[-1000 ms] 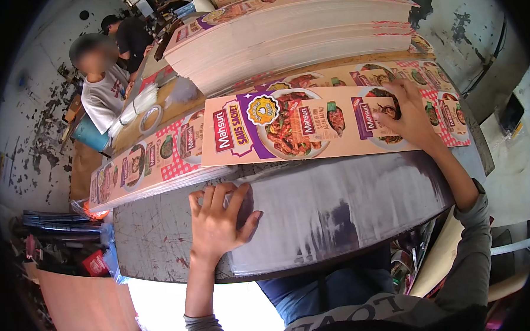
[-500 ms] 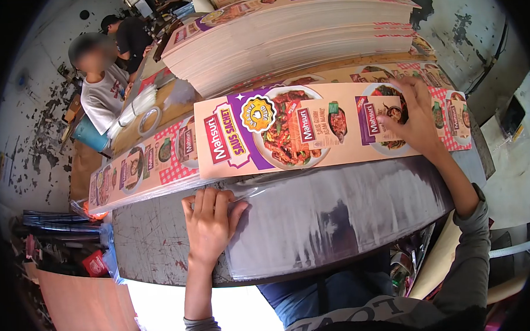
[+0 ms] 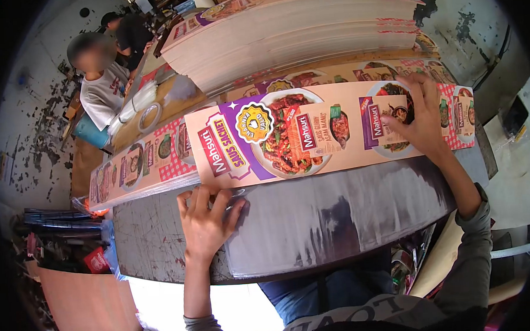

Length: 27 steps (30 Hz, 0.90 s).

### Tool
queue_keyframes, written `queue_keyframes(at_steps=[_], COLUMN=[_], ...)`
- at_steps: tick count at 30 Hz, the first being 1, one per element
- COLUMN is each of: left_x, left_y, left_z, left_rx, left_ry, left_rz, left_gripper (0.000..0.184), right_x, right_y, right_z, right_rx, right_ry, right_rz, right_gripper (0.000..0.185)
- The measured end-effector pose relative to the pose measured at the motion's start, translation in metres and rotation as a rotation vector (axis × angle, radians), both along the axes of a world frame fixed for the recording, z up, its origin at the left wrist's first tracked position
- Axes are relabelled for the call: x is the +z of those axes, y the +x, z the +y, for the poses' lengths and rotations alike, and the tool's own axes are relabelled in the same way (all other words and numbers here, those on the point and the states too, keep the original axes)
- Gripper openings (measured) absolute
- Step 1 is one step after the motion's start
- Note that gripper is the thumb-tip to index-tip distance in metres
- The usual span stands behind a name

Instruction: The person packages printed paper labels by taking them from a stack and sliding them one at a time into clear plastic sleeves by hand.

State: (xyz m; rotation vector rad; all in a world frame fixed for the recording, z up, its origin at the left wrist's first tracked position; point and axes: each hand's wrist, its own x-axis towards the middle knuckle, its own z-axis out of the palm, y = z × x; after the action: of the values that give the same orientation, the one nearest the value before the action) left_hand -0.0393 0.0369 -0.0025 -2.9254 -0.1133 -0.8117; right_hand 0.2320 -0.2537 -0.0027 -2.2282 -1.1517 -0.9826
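Observation:
My right hand (image 3: 421, 122) grips a long printed cardboard sheet (image 3: 345, 97) near its right end, thumb on its face and fingers over the top edge. The sheet shows Mahsuri sauce sachets and plates of food. My left hand (image 3: 207, 224) is closed, its fingers curled at the upper left corner of a clear plastic sleeve (image 3: 286, 235). The sheet's lower left corner meets those fingertips. The sleeve lies flat on the dark table, below the sheet. What the left fingertips pinch is partly hidden.
A tall stack of printed sheets (image 3: 295, 46) stands at the back. Plastic-covered sheets (image 3: 141, 168) lie on the left of the scratched table (image 3: 150, 241). A tape roll (image 3: 150, 117) rests farther back. Two other people (image 3: 99, 96) are at the far left.
The printed sheet has tilted, its left end coming down and slightly left to my left fingers. My left hand has shifted slightly left; my right hand keeps its grip.

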Motion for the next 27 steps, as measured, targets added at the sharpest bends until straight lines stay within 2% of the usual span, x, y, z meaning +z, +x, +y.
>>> queue_keyframes(at_steps=[3, 9, 15, 19, 22, 27], left_x=[-0.003, -0.001, -0.001, 0.001, 0.003, 0.000], left_y=[0.002, 0.000, 0.003, 0.002, 0.004, 0.003], left_z=[0.002, 0.002, 0.002, 0.000, -0.008, -0.005], left_rx=[-0.099, -0.149, -0.159, -0.139, -0.099, -0.168], left_ry=[-0.084, -0.188, -0.132, -0.059, -0.046, -0.065], left_rz=[-0.027, -0.023, -0.012, 0.022, 0.019, 0.052], left_gripper=[0.022, 0.023, 0.022, 0.025, 0.025, 0.027], right_x=[0.001, 0.003, 0.022, 0.022, 0.027, 0.032], right_y=[-0.002, -0.005, -0.008, -0.003, -0.004, -0.013], right_z=[0.001, 0.002, 0.002, 0.000, -0.002, -0.002], right_rx=[0.016, 0.041, 0.026, 0.025, -0.050, -0.070], right_ry=[-0.001, -0.002, -0.063, 0.000, -0.027, 0.031], right_rz=[0.010, -0.006, -0.086, -0.109, -0.164, -0.220], right_gripper=[0.070, 0.070, 0.066, 0.061, 0.063, 0.065])
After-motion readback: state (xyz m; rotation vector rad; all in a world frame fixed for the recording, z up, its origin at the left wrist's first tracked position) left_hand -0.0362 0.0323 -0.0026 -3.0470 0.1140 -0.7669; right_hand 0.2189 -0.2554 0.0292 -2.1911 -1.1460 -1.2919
